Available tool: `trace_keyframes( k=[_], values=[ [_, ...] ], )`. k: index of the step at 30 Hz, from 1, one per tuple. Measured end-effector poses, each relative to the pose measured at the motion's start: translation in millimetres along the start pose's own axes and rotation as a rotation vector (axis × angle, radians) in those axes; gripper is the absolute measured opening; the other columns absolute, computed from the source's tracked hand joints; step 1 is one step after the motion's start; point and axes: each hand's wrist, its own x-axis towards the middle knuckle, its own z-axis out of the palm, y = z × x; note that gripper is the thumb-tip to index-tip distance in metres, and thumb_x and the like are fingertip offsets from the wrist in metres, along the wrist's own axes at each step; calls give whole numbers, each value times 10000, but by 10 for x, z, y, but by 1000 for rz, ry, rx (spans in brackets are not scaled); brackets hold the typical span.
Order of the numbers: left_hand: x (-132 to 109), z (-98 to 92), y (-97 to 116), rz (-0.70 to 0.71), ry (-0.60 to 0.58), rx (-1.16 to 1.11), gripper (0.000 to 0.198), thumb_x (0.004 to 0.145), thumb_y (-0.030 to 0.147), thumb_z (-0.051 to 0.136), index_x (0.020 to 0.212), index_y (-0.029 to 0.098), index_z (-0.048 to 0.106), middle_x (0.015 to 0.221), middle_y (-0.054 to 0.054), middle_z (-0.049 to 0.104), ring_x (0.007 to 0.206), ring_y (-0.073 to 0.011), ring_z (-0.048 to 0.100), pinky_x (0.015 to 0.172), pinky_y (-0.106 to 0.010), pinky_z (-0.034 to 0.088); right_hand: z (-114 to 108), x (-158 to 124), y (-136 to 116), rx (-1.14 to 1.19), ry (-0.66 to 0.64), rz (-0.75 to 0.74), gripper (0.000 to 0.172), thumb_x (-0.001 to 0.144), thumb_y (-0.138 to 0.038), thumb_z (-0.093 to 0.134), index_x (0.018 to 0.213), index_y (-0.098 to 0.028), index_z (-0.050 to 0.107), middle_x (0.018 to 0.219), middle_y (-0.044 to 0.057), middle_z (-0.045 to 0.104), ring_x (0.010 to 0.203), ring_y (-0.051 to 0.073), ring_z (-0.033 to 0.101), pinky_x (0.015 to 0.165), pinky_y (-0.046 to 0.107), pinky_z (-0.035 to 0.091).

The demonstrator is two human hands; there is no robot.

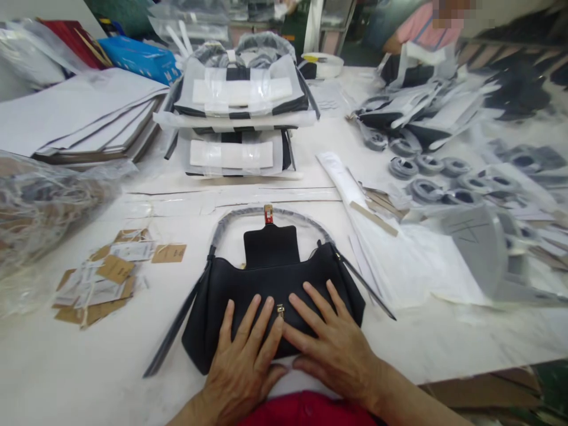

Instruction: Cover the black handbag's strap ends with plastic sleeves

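Note:
A black handbag [266,281] lies on the white table in front of me, its flap [271,245] turned up and away. My left hand [244,355] rests on the lower left of the bag's front, fingers spread. My right hand [331,343] lies flat on the lower right, fingers also spread. Between the two hands shows a gold clasp [280,310]. The bag's handle [306,216] is wrapped in clear plastic and arches behind it. At the flap's tip sits a small red and gold fitting [268,214]. Loose black strap ends [171,331] stick out at both sides.
Brown and white tags [100,281] are heaped on the left, near a plastic bag [48,201]. Wrapped handbags [244,94] are stacked behind. White sheets [399,260] and rolled straps [426,171] lie on the right. Another person [426,29] is at the far right.

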Motion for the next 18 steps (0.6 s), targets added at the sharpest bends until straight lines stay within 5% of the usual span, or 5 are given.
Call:
trace_keyframes(
  k=[8, 15, 18],
  values=[
    [44, -28, 46, -3, 4, 117, 660, 928, 531, 552, 1385, 62, 471, 1427, -190, 524, 1386, -319, 420, 1227, -552, 128, -16, 68, -122, -11, -29, 44, 748, 906, -582, 561, 1546, -367, 240, 1601, 75, 283, 1458, 417, 213, 1105, 745, 185],
    [90, -451, 29, -24, -104, 340, 664, 965, 597, 385, 1422, 124, 474, 1448, -135, 519, 1350, -299, 469, 1215, -519, 187, -5, 87, -140, 7, -41, 74, 821, 814, -623, 667, 1516, -396, 307, 1577, 70, 340, 1453, 409, 228, 1108, 745, 156],
    [-61, -437, -100, -51, -90, 455, 718, 982, 592, 289, 1461, 70, 407, 1491, -195, 444, 1377, -336, 430, 1158, -542, 282, -10, 86, -145, 26, -46, 76, 818, 805, -632, 671, 1507, -397, 323, 1575, 79, 343, 1449, 417, 233, 1107, 743, 150]
  ],
)
